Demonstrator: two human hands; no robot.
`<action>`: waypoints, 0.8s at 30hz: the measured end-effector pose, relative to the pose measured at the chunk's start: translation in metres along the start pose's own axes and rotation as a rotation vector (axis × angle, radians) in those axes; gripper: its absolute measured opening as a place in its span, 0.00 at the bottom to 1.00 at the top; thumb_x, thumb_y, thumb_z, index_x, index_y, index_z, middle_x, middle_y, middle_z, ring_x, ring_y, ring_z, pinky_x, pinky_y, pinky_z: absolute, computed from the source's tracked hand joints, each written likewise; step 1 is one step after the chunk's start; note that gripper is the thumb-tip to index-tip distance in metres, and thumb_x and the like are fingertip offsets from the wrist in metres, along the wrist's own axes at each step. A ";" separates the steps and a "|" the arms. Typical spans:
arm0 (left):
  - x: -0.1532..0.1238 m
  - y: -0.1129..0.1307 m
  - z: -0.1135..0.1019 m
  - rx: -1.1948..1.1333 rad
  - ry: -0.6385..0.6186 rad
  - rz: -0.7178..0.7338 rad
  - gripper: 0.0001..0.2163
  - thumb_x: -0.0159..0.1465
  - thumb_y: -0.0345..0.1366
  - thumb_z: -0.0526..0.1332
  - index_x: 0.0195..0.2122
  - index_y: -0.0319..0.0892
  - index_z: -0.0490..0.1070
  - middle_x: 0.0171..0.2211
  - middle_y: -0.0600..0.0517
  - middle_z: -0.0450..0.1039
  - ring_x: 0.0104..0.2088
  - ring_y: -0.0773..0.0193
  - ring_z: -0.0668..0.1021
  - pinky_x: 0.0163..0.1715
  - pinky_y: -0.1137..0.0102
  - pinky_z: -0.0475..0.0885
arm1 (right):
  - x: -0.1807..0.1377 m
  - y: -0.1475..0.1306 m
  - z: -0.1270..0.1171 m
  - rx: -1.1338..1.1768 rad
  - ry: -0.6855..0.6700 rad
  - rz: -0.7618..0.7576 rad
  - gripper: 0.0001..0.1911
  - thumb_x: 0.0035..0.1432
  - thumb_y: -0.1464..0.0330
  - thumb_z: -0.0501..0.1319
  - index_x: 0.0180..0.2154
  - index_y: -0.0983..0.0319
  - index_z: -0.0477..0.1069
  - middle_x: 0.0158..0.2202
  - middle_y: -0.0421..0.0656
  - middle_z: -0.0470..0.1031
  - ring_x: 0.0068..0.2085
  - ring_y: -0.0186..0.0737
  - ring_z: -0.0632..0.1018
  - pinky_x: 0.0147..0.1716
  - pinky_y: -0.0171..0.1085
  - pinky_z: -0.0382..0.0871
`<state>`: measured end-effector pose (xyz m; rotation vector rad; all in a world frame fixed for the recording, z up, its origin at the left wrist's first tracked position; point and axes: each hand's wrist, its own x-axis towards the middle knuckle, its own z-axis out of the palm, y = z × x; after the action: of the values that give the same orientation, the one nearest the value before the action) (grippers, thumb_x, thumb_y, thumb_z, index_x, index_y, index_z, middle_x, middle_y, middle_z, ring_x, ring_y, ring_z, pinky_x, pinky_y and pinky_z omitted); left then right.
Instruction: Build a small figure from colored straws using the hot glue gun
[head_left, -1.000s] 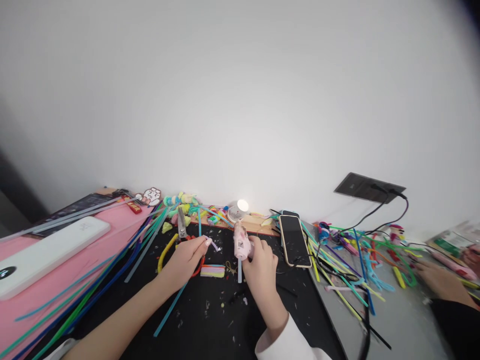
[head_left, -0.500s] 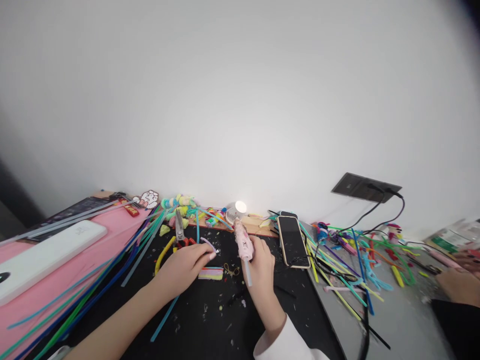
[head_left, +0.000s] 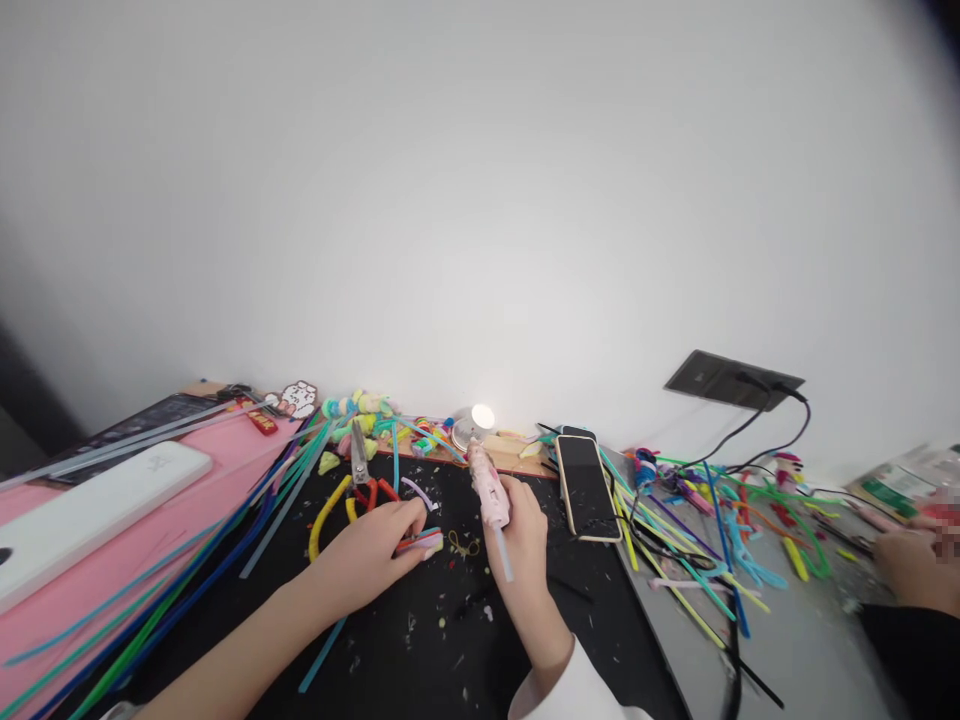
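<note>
My right hand (head_left: 529, 540) is wrapped around a pink glue gun (head_left: 491, 495), its nozzle pointing toward the wall. A translucent glue stick (head_left: 504, 555) sticks out of the gun's rear. The fingers of my left hand (head_left: 375, 555) are closed on a small flat piece of pastel-striped pipe cleaners (head_left: 429, 541), low over the black mat. Just beyond those fingers lies a short purple pipe cleaner (head_left: 418, 490) with a whitish end. Scissors (head_left: 360, 458) with red handles lie farther back, beside a curved yellow piece (head_left: 324, 518).
A small round lamp (head_left: 474, 424) glows by the wall. Phones (head_left: 589, 485) and cables lie right of the mat. Loose pipe cleaners (head_left: 697, 580) cover both sides. A white power bank (head_left: 105, 515) rests at left. Another person's hand (head_left: 911, 570) is at far right.
My left hand has let go of the purple pipe cleaner, which now lies on the mat, and has taken hold of the striped piece. My right hand keeps the glue gun almost in place.
</note>
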<state>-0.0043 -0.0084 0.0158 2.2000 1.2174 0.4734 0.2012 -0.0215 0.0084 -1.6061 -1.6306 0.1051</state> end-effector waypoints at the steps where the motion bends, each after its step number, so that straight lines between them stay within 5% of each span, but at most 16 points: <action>1: 0.000 0.000 0.001 -0.004 0.008 -0.011 0.08 0.64 0.41 0.54 0.31 0.45 0.58 0.28 0.56 0.65 0.30 0.61 0.69 0.30 0.70 0.59 | 0.000 0.000 0.000 0.010 0.001 -0.008 0.16 0.53 0.71 0.54 0.43 0.60 0.71 0.39 0.46 0.76 0.42 0.47 0.76 0.41 0.39 0.65; 6: 0.002 -0.001 0.003 -0.037 0.080 0.006 0.07 0.66 0.40 0.51 0.32 0.45 0.62 0.26 0.57 0.63 0.28 0.62 0.69 0.30 0.70 0.60 | -0.002 -0.002 0.000 0.042 0.006 -0.026 0.16 0.51 0.71 0.54 0.43 0.60 0.71 0.37 0.47 0.76 0.42 0.48 0.76 0.40 0.40 0.66; 13: 0.001 -0.004 0.003 -0.068 0.066 0.168 0.06 0.66 0.34 0.52 0.34 0.44 0.65 0.36 0.53 0.67 0.37 0.61 0.73 0.40 0.68 0.65 | -0.003 -0.002 0.001 0.058 0.033 -0.026 0.15 0.50 0.72 0.55 0.41 0.59 0.71 0.37 0.45 0.76 0.40 0.47 0.76 0.40 0.39 0.65; 20: 0.003 -0.008 0.005 -0.122 0.007 0.126 0.02 0.61 0.33 0.60 0.33 0.43 0.68 0.34 0.54 0.62 0.33 0.64 0.72 0.35 0.70 0.67 | -0.003 -0.001 0.002 0.067 0.042 -0.027 0.14 0.52 0.71 0.55 0.41 0.60 0.72 0.38 0.46 0.77 0.40 0.48 0.77 0.39 0.40 0.66; 24: 0.003 -0.008 0.006 -0.177 -0.010 0.109 0.08 0.60 0.29 0.58 0.41 0.42 0.71 0.35 0.54 0.60 0.29 0.66 0.70 0.31 0.72 0.67 | -0.004 0.004 0.004 0.093 0.064 -0.029 0.15 0.56 0.69 0.55 0.44 0.60 0.72 0.40 0.46 0.78 0.40 0.47 0.78 0.40 0.40 0.68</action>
<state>-0.0041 -0.0044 0.0061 2.1212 1.0126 0.5909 0.2015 -0.0222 0.0021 -1.5007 -1.5767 0.1117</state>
